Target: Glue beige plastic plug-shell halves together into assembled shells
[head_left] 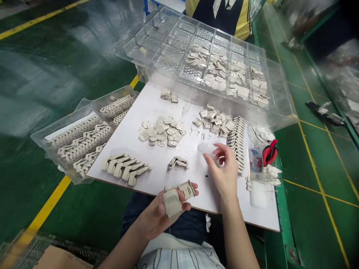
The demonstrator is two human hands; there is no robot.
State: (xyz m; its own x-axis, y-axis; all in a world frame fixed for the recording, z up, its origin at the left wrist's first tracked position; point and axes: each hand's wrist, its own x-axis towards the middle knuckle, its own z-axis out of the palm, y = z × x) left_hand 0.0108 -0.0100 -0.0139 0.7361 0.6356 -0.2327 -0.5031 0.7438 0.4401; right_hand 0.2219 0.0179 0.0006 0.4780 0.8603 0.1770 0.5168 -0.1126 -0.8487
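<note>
My left hand [159, 215] is closed round a beige plastic piece [171, 201] with a smaller squarish clip [187, 189] set against it, held just off the near edge of the white board [131, 138]. My right hand [223, 170] hovers over the board with its fingers curled and pinched around a small clear object that I cannot identify. A loose heap of flat beige parts [162, 131] lies ahead of my hands. A second heap of small square clips [215, 121] sits right of it. A small cluster of parts [178, 162] lies close to my left hand.
A clear compartment tray [157, 33] holding beige parts stands at the far edge, a person behind it. Another clear tray [45, 134] with rows of parts is on the left. Assembled rows [125, 168] and a stacked column [237, 142] lie on the board. Red-handled cutters [269, 153] rest in a small box at right.
</note>
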